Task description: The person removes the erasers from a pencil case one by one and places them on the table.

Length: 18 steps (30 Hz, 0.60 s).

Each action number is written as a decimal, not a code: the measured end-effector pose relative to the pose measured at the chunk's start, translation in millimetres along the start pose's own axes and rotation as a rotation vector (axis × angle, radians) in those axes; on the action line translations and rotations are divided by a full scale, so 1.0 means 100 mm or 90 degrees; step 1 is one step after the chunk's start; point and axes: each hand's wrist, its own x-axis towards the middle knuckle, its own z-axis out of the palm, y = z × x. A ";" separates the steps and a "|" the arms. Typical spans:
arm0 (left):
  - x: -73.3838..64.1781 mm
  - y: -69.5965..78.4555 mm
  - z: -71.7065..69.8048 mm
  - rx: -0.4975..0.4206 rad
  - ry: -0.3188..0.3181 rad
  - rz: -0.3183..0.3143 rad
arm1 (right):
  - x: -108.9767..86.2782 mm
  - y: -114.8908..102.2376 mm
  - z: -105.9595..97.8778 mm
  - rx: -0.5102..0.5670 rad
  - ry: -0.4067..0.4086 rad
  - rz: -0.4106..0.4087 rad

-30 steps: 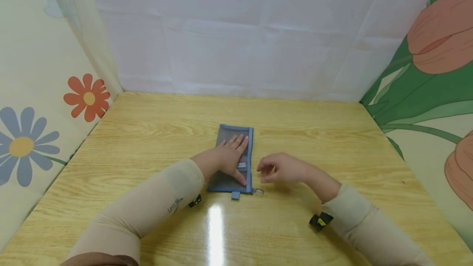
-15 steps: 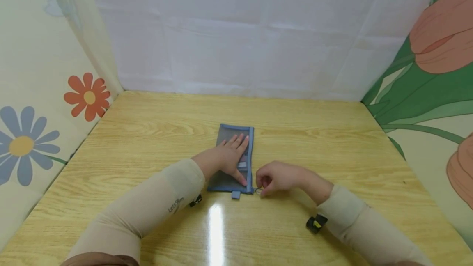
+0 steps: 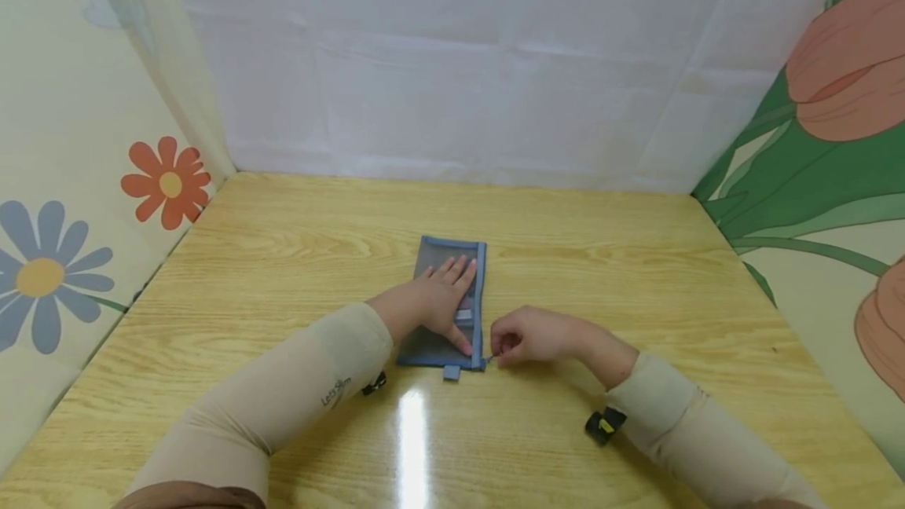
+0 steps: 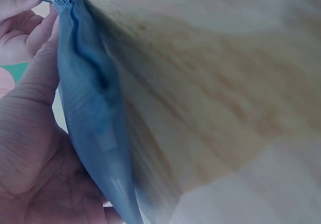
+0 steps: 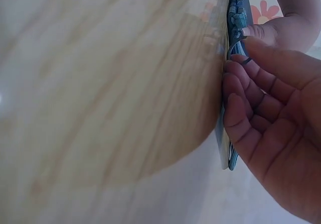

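Note:
A blue-edged mesh zipper pouch (image 3: pixel 434 348) lies flat on the table, its zipper along the right side. My left hand (image 3: pixel 441 305) presses on it with the fingers spread. Through the mesh a small pale item (image 3: pixel 463 315) shows beside that hand's thumb. At the pouch's near right corner my right hand (image 3: pixel 533 336) pinches the ring of the zipper pull (image 5: pixel 233 47) between thumb and fingers. In the left wrist view the pouch's side (image 4: pixel 95 93) stands beside the left palm.
The wooden table (image 3: pixel 601 258) stretches out on all sides of the pouch. A small blue fabric tab (image 3: pixel 451 373) sticks out from the pouch's near edge. A white cloth (image 3: pixel 452 61) hangs behind the table, with flower-patterned panels (image 3: pixel 813 218) at both sides.
My right hand has moved down and slightly left to the pouch's near corner, and its fingers have closed on the zipper-pull ring. The left hand and the pouch have stayed in place.

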 end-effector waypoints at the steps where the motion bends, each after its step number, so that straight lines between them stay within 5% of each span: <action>1: 0.00 0.00 0.00 -0.001 -0.002 -0.001 | 0.00 0.00 0.00 0.001 0.003 -0.001; 10: -0.01 0.01 -0.01 -0.008 -0.005 -0.005 | 0.02 0.03 -0.01 0.042 0.004 0.031; 18: 0.00 0.02 0.00 0.001 0.000 -0.010 | 0.05 0.09 -0.01 0.185 -0.017 0.061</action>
